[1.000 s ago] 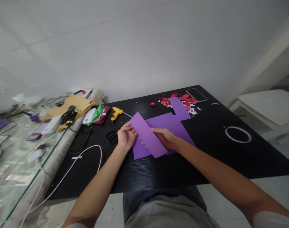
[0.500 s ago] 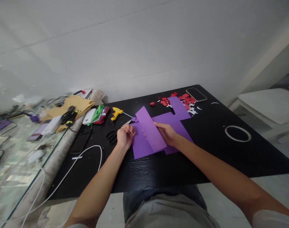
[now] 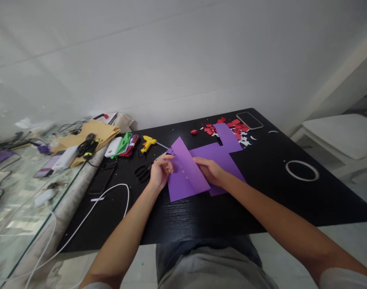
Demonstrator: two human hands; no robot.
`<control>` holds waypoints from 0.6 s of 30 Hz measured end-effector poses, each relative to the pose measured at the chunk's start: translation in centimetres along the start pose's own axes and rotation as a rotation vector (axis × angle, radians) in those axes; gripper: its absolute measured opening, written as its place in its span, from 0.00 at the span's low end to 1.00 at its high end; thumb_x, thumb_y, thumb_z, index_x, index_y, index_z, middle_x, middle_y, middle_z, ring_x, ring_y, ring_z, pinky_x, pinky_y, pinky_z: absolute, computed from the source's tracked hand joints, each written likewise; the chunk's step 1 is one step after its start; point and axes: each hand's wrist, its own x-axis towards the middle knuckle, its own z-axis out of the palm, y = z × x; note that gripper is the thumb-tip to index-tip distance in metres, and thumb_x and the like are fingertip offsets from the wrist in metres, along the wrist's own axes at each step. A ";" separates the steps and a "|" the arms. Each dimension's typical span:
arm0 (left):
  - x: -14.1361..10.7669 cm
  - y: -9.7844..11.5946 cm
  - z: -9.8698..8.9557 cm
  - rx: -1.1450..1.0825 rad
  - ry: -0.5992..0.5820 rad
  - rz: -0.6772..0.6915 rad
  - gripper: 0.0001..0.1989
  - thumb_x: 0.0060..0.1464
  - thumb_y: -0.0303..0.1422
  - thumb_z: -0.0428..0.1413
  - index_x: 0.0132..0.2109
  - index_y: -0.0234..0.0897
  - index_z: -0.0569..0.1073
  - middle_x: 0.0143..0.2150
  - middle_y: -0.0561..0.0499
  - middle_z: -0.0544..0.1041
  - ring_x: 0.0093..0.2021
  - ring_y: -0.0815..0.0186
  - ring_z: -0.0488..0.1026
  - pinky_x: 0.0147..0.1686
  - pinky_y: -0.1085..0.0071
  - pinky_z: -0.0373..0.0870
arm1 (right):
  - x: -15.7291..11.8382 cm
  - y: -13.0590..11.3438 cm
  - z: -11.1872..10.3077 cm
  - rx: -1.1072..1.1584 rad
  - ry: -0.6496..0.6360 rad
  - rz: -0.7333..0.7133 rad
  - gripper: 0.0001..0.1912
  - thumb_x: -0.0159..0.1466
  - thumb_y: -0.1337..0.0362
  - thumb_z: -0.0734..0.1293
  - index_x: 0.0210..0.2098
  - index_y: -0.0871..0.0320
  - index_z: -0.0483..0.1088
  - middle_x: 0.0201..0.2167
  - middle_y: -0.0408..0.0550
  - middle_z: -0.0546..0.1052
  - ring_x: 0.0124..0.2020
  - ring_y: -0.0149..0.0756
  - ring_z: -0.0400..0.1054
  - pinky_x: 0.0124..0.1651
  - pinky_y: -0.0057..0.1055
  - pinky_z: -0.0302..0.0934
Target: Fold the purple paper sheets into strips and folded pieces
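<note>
A purple sheet of paper [image 3: 179,188] is creased, its right part standing up as a lighter flap [image 3: 192,162]. Several small tan dots show along the sheet near the crease. My right hand [image 3: 212,171] holds the flap from its right side, thumb along the edge and the other fingers hidden behind it. At the sheet's left edge is my left hand [image 3: 161,171], its fingers loosely bent and apart, with nothing visible in them. Under and beyond the sheet lie more purple paper [image 3: 228,164] and a cut purple piece [image 3: 227,136].
Left of the paper are black-handled scissors [image 3: 143,172], a yellow glue gun [image 3: 147,143] and a white cable [image 3: 127,196]. Red and white paper scraps [image 3: 238,127], a phone [image 3: 249,120] and a white ring [image 3: 302,170] lie to the right. A glass-topped surface [image 3: 23,216] adjoins the table.
My left hand has loosened from a closed fist, its fingers extending toward the paper. The flap in my right hand has tipped slightly left and lower.
</note>
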 end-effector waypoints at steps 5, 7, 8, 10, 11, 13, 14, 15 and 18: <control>-0.1 -0.2 -0.1 0.105 0.055 0.111 0.20 0.48 0.34 0.61 0.48 0.31 0.82 0.08 0.64 0.56 0.10 0.74 0.49 0.15 0.74 0.44 | 0.0 0.0 0.1 -0.001 -0.007 0.007 0.15 0.66 0.54 0.68 0.43 0.58 0.79 0.34 0.51 0.83 0.37 0.45 0.77 0.48 0.42 0.69; -0.1 -0.3 -0.1 0.117 0.069 0.123 0.21 0.44 0.30 0.60 0.48 0.31 0.81 0.08 0.64 0.58 0.09 0.74 0.49 0.16 0.75 0.45 | 0.0 0.0 0.2 -0.004 -0.012 -0.003 0.14 0.66 0.54 0.68 0.42 0.58 0.79 0.34 0.51 0.83 0.36 0.45 0.76 0.47 0.42 0.68; -0.1 -0.3 -0.1 0.119 0.066 0.123 0.21 0.42 0.28 0.58 0.47 0.31 0.81 0.08 0.64 0.58 0.09 0.74 0.48 0.16 0.75 0.46 | 0.0 0.0 0.2 -0.005 -0.013 -0.009 0.14 0.66 0.54 0.68 0.41 0.59 0.79 0.34 0.51 0.83 0.36 0.44 0.76 0.47 0.41 0.68; -0.1 -0.3 -0.1 0.113 0.060 0.120 0.18 0.38 0.26 0.56 0.41 0.33 0.79 0.07 0.64 0.58 0.08 0.75 0.47 0.16 0.76 0.47 | 0.0 0.0 0.2 -0.005 -0.006 -0.017 0.14 0.66 0.55 0.68 0.40 0.59 0.79 0.34 0.51 0.83 0.35 0.44 0.76 0.46 0.41 0.67; -0.2 -0.2 -0.1 0.100 0.057 0.122 0.16 0.37 0.26 0.56 0.38 0.34 0.77 0.07 0.64 0.58 0.08 0.75 0.47 0.15 0.76 0.47 | 0.0 0.0 0.2 -0.004 0.001 -0.018 0.14 0.67 0.55 0.67 0.40 0.59 0.79 0.34 0.51 0.83 0.35 0.43 0.76 0.46 0.40 0.67; -0.2 -0.2 0.0 0.070 0.057 0.134 0.12 0.38 0.27 0.58 0.36 0.37 0.74 0.07 0.64 0.58 0.08 0.75 0.48 0.15 0.76 0.47 | 0.1 -0.1 0.2 -0.006 0.013 -0.011 0.14 0.67 0.56 0.67 0.41 0.59 0.79 0.34 0.51 0.83 0.35 0.43 0.75 0.45 0.40 0.67; -0.2 -0.2 0.1 0.065 0.057 0.140 0.12 0.40 0.28 0.60 0.37 0.37 0.73 0.09 0.64 0.61 0.08 0.75 0.49 0.15 0.77 0.47 | 0.1 -0.1 0.2 -0.006 0.016 -0.004 0.14 0.67 0.56 0.67 0.42 0.59 0.79 0.34 0.51 0.83 0.35 0.43 0.75 0.45 0.40 0.67; -0.2 -0.3 0.1 0.069 0.057 0.145 0.13 0.42 0.29 0.62 0.38 0.37 0.72 0.12 0.62 0.67 0.09 0.75 0.50 0.14 0.77 0.46 | 0.1 -0.1 0.1 -0.004 0.019 0.003 0.14 0.67 0.56 0.67 0.42 0.59 0.79 0.34 0.51 0.83 0.35 0.43 0.76 0.45 0.40 0.67; -0.2 -0.3 0.2 0.115 0.065 0.179 0.17 0.45 0.33 0.66 0.43 0.36 0.73 0.30 0.50 0.84 0.11 0.79 0.54 0.13 0.78 0.45 | 0.1 -0.2 0.2 0.006 0.025 0.012 0.15 0.68 0.56 0.66 0.43 0.59 0.79 0.34 0.52 0.83 0.35 0.44 0.76 0.46 0.41 0.67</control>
